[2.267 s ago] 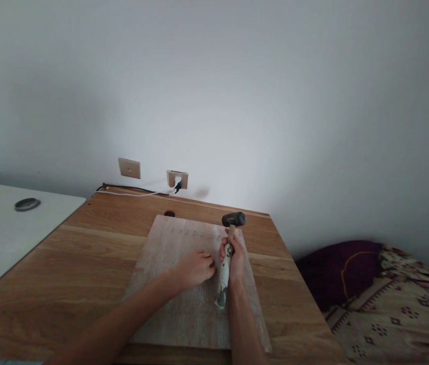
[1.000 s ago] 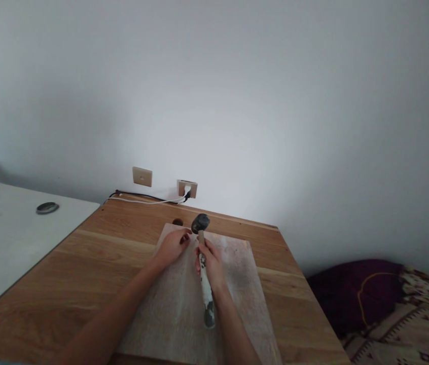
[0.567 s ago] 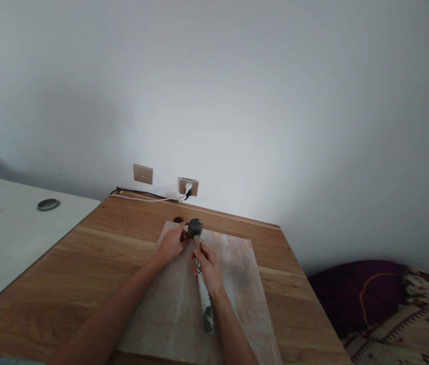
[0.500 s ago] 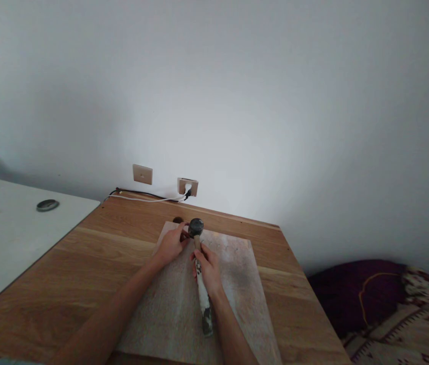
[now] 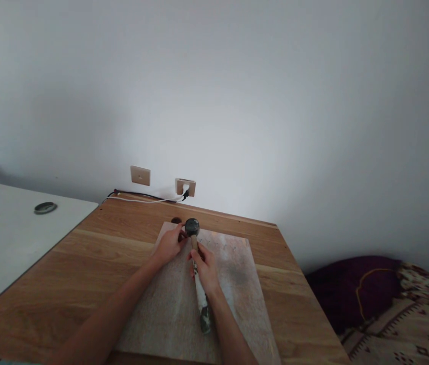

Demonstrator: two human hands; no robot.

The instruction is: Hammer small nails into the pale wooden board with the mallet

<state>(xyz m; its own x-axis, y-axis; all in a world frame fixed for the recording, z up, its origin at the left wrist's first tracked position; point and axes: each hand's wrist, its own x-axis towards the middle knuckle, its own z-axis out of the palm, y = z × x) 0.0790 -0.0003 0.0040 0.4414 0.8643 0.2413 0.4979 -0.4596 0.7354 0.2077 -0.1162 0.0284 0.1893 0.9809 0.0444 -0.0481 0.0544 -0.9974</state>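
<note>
My right hand [image 5: 206,269] is closed around the upper handle of a hammer [image 5: 200,289]. The hammer's dark round head points away from me, and its worn white handle slants back over a pale wooden board [image 5: 161,319]. My left hand [image 5: 169,245] is at the board's far left corner, thumb and fingers pinched together just left of the hammer head. What those fingertips hold, if anything, is hidden or too small to make out. Several thin nail-like bits [image 5: 218,245] stick up in a row near the board's far edge, to the right of the hammer head.
The board lies on a brown wooden table [image 5: 85,253] against a white wall. Behind the board is a dark round spot [image 5: 176,220]. Cables run to a wall socket [image 5: 185,187]. At left, a white table [image 5: 5,238] bears a round lid-like dish [image 5: 45,207]. Patterned fabric [image 5: 408,334] lies at right.
The view has shifted slightly. The hammer head sits a touch further left, closer to my left hand's fingers; both hands keep almost the same pose.
</note>
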